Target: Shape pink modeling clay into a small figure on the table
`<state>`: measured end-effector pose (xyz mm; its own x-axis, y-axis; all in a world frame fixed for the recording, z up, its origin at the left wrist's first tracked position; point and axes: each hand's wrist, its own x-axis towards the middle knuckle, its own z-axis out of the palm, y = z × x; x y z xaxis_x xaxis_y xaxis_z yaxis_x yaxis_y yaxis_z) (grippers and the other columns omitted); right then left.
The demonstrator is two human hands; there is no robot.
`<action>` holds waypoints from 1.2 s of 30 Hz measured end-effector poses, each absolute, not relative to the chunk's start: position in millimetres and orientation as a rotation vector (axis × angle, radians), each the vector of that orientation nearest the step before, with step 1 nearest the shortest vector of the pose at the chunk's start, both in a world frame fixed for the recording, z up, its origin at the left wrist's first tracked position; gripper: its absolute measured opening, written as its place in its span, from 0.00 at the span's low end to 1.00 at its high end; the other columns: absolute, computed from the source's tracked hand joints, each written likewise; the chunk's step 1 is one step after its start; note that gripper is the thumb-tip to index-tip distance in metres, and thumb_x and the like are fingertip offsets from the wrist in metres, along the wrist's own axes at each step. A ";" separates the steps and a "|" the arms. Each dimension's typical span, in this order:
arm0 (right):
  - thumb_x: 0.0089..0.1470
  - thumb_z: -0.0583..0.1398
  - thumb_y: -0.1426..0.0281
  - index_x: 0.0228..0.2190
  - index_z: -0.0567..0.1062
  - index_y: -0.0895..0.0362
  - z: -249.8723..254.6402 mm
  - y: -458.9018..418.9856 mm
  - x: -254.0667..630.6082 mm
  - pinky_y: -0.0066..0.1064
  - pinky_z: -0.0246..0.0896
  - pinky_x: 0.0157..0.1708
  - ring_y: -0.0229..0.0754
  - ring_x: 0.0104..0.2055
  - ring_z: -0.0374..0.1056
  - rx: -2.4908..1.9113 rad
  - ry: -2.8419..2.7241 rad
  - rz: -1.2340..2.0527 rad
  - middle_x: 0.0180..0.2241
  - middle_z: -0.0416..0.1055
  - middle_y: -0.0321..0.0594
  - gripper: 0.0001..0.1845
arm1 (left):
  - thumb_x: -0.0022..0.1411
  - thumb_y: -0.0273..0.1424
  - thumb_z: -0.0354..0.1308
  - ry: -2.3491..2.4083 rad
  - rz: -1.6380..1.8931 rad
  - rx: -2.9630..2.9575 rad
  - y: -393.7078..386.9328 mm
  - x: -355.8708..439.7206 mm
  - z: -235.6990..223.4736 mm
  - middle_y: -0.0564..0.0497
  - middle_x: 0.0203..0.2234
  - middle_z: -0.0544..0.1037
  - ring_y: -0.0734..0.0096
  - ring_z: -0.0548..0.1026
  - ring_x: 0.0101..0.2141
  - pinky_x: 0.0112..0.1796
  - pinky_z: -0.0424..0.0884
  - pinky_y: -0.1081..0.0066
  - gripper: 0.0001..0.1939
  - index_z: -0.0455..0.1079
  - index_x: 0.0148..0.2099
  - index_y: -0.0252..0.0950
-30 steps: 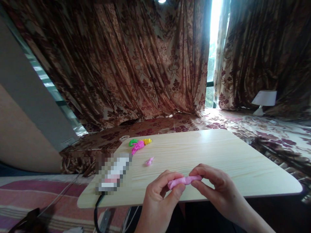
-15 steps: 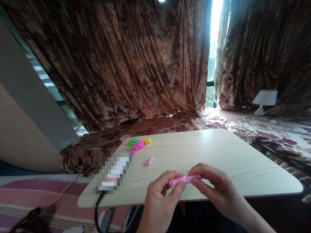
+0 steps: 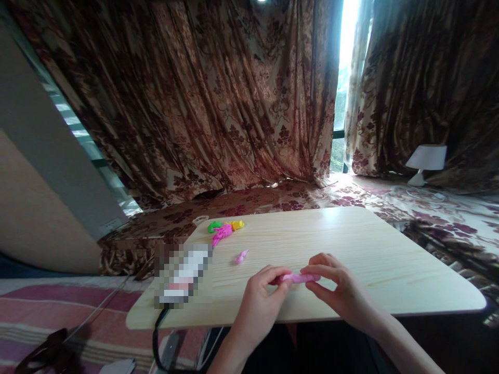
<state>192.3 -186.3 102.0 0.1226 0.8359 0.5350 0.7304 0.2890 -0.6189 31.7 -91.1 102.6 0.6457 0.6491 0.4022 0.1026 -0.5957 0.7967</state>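
A short pink clay roll (image 3: pixel 298 278) is stretched between my two hands, low over the near part of the light wooden table (image 3: pixel 374 249). My left hand (image 3: pixel 261 304) pinches its left end with thumb and fingers closed. My right hand (image 3: pixel 337 291) pinches the right end the same way. A small pink clay bit (image 3: pixel 240 256) lies on the table a little beyond my left hand. Further back left sit a green piece (image 3: pixel 213 226), a magenta piece (image 3: pixel 222 234) and a yellow piece (image 3: pixel 236 225) of clay, close together.
A blurred-out flat object (image 3: pixel 183 275) lies at the table's left edge, a black cable (image 3: pixel 156 337) hanging below it. Patterned curtains (image 3: pixel 218 104) hang behind. A white lamp (image 3: pixel 424 161) sits on the floral bedding at right. Striped fabric (image 3: pixel 58 317) lies at lower left.
Both hands have moved forward and slightly down over the table with the pink roll, which now looks thinner and lies flatter between the fingertips. The loose clay pieces have not moved.
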 end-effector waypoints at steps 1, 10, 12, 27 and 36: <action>0.54 0.59 0.75 0.37 0.76 0.53 93.7 -181.5 197.6 0.36 0.62 0.40 0.45 0.40 0.65 -1.522 -1.639 0.099 0.34 0.70 0.40 0.09 | 0.60 0.29 0.52 0.598 0.891 2.172 -85.7 37.8 94.9 0.50 0.30 0.76 0.68 0.72 0.33 0.37 0.68 0.69 0.08 0.73 0.37 0.37; 0.60 0.51 0.72 0.53 0.66 0.55 65.7 -175.9 217.2 0.45 0.52 0.55 0.49 0.58 0.55 -1.791 -1.806 -0.103 0.55 0.62 0.48 0.19 | 0.54 0.28 0.58 0.636 0.901 2.316 -71.9 53.6 57.8 0.48 0.37 0.74 0.61 0.70 0.42 0.45 0.66 0.61 0.10 0.72 0.41 0.39; 0.62 0.49 0.70 0.56 0.63 0.57 69.7 -166.4 207.4 0.48 0.45 0.58 0.49 0.62 0.48 -1.811 -1.853 -0.122 0.60 0.55 0.48 0.21 | 0.57 0.29 0.55 0.662 1.008 2.257 -65.5 44.6 55.3 0.47 0.42 0.73 0.63 0.70 0.45 0.48 0.65 0.61 0.15 0.69 0.48 0.39; 0.61 0.48 0.56 0.60 0.55 0.59 56.1 -173.6 169.2 0.48 0.35 0.61 0.48 0.65 0.40 -1.947 -2.098 -0.004 0.63 0.46 0.47 0.31 | 0.65 0.33 0.46 0.935 1.138 2.163 -50.5 2.4 39.3 0.44 0.46 0.74 0.64 0.70 0.49 0.51 0.63 0.62 0.15 0.65 0.51 0.37; 0.61 0.46 0.54 0.61 0.50 0.60 55.2 -182.9 162.0 0.47 0.34 0.62 0.47 0.65 0.37 -1.960 -2.131 -0.026 0.64 0.42 0.45 0.34 | 0.65 0.34 0.46 0.960 1.128 2.188 -49.0 1.1 34.5 0.46 0.47 0.74 0.64 0.71 0.49 0.50 0.65 0.64 0.16 0.65 0.52 0.38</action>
<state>162.0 -182.9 55.2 -0.0673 0.9791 0.1917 0.9836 0.0974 -0.1521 1.1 -49.0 34.5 0.4100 0.7694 0.4898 0.3604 -0.6300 0.6879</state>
